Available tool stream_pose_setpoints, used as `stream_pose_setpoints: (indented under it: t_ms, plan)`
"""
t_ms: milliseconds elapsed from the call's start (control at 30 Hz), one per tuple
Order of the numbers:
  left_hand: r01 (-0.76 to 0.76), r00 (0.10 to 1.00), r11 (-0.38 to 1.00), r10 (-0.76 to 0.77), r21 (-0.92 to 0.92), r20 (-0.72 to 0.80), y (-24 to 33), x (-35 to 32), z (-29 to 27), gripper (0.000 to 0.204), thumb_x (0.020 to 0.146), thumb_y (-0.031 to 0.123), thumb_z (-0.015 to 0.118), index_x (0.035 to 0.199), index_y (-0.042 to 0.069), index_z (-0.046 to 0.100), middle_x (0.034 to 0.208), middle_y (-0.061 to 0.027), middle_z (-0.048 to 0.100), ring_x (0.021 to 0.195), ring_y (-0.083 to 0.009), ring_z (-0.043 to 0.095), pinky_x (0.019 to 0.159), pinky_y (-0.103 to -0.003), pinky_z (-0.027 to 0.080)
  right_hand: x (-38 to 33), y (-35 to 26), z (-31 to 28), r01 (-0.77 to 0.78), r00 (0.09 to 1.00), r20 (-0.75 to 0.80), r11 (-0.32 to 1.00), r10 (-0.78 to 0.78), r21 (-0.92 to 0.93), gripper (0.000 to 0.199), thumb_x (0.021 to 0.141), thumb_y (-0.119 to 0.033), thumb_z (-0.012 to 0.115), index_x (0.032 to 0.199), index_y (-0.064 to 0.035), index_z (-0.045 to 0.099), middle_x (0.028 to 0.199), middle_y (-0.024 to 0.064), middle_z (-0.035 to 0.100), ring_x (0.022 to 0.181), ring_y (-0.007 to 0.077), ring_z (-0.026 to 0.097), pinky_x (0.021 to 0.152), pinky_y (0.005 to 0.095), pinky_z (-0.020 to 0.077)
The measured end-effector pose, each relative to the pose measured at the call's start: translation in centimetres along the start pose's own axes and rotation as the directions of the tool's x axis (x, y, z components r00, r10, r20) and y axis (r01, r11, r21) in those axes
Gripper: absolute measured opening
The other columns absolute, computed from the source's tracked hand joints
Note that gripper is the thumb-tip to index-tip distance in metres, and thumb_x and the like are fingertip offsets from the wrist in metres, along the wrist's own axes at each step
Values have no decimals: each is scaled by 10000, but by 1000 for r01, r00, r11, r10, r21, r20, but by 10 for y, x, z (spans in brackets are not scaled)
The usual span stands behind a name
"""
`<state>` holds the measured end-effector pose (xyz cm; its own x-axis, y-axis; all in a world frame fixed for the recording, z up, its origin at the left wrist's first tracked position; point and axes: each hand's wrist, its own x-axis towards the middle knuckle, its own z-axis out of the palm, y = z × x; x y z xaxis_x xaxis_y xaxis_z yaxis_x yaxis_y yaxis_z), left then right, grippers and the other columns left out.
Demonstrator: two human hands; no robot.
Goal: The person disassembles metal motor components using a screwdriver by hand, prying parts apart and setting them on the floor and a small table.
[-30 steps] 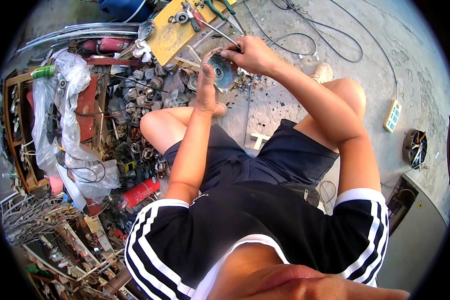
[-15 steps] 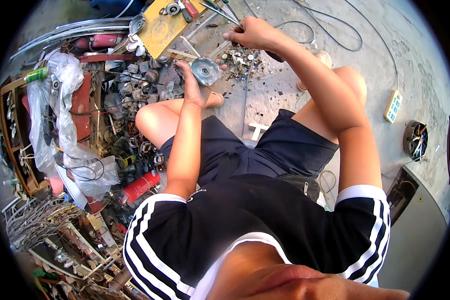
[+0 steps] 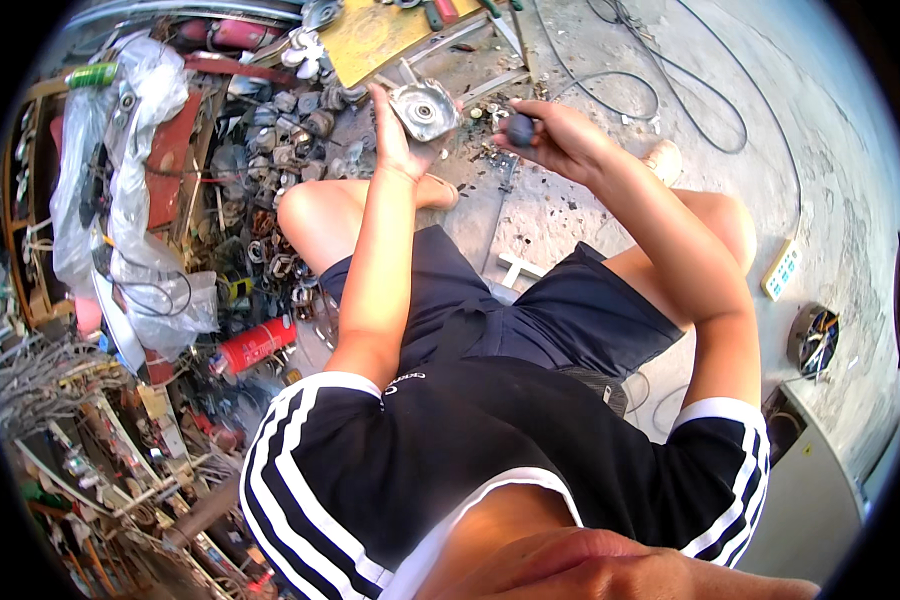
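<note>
My left hand (image 3: 402, 150) is closed round the rim of a silvery cast-metal end cover (image 3: 425, 110), its round bearing seat facing up. Beside it on the right, my right hand (image 3: 560, 143) grips a dark object with a rounded end (image 3: 520, 130). The rest of that object is hidden by the fingers, and its kind cannot be made out. The two hands are apart, above the floor between my knees. Just beyond them stands a low stand with a yellow top (image 3: 385, 40). Green-handled pliers (image 3: 500, 22) lie at its right edge.
Heaped metal motor parts (image 3: 280, 130) lie left of my legs, near clear plastic sheeting (image 3: 135, 180) and a red cylinder (image 3: 255, 345). Cables (image 3: 670, 90) loop over the floor at right, with a power strip (image 3: 782, 270) and a round tin of tools (image 3: 815, 338).
My right hand has come down and right from the stand's edge, turning the dark end of its object upward. My left hand has raised the end cover slightly. The view has shifted.
</note>
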<state>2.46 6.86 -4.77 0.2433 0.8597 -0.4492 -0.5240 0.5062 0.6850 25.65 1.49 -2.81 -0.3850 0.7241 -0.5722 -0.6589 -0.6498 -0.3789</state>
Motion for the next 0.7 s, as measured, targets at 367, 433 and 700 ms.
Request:
stream_pose_setpoints:
  t_ms: [367,433,700]
  plan:
    - [-208,953,920,267,-333,142,48,-27,33,863,831,706,509,1332,4,484,1326,-231,519,1276,-458,437,1032,-626,367,-70,-11,23,526,823,421,231,-382,-819,425,916,-157,614,1335,-124,555,1043,122,689,892,200,657,806,335,509]
    - [-243,942,920,300,-307,153,51,-26,31,835,841,702,506,1308,9,504,1288,-227,548,1244,-458,469,989,-623,414,-71,-11,25,539,806,437,187,-400,-821,408,904,-146,621,1309,-121,578,1074,142,688,931,239,673,826,345,511]
    - [-415,901,892,431,-177,55,48,-28,54,771,867,675,510,1267,16,533,1167,-213,616,1112,-445,570,960,-568,463,-71,-6,27,604,645,549,-85,-532,-793,388,892,-139,612,1279,-149,610,1019,130,666,927,315,640,806,378,511]
